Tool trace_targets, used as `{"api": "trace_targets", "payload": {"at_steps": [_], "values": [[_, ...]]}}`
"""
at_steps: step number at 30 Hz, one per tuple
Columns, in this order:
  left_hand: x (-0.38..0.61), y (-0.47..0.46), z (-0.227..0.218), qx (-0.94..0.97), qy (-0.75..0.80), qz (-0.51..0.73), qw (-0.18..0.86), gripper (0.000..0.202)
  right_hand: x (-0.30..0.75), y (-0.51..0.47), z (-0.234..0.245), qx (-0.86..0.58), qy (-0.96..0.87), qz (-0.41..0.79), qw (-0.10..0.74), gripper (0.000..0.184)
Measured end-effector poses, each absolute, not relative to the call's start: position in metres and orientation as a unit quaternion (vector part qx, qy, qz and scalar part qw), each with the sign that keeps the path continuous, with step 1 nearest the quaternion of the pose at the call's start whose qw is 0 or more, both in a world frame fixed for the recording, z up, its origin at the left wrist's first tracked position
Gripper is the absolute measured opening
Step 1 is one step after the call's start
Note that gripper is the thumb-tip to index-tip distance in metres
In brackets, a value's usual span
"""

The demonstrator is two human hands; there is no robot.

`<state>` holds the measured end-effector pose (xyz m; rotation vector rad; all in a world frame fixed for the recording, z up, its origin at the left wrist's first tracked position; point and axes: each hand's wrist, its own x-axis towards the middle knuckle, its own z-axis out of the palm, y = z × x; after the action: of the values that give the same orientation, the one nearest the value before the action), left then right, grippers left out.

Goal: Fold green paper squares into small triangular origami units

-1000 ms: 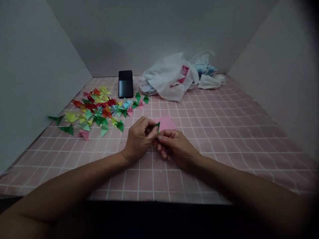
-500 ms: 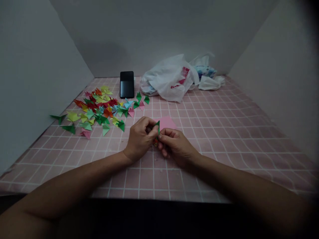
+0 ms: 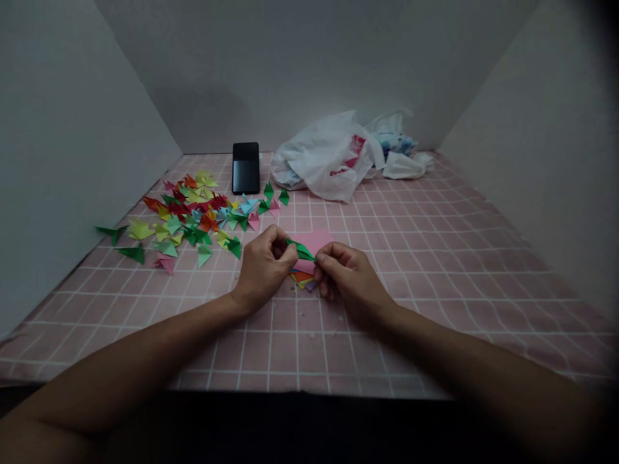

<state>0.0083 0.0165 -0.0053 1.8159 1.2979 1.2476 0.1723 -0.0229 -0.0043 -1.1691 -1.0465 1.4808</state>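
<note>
Paper [image 3: 300, 251], green and folded, is pinched at opposite ends by left hand [image 3: 264, 267] and right hand [image 3: 356, 280], mid-frame over stacked sheets [image 3: 320, 239], folded shapes [image 3: 208, 223] massed centre-left!

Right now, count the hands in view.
2: the left hand pinches one end of the green paper, the right hand the other.

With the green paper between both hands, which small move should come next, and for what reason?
Perhaps press the green paper along its length: the left hand and right hand pinch its opposite ends, while its folded middle shows uncovered between them.
</note>
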Motion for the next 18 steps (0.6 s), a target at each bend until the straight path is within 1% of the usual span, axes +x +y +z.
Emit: {"api": "trace_targets", "payload": {"at_steps": [6,12,15,18], "values": [[0.0082,0.0152,-0.0048,0.682,0.485,0.480,0.264,0.015,0.1713,-0.0246,-0.0092,-0.458,-0.472,0.594,0.463,0.023],[0.0091,0.0110,-0.0025,0.700,0.486,0.466,0.238,0.017,0.1712,-0.0241,-0.0101,-0.465,-0.512,0.547,0.471,0.021],[0.0087,0.0107,-0.0033,0.698,0.489,0.462,0.244,0.014,0.1717,-0.0244,-0.0120,-0.456,-0.523,0.529,0.489,0.019],[0.0087,0.0103,-0.0040,0.691,0.478,0.466,0.275,0.009,0.1723,-0.0238,-0.0145,-0.427,-0.538,0.525,0.502,0.017]]}}
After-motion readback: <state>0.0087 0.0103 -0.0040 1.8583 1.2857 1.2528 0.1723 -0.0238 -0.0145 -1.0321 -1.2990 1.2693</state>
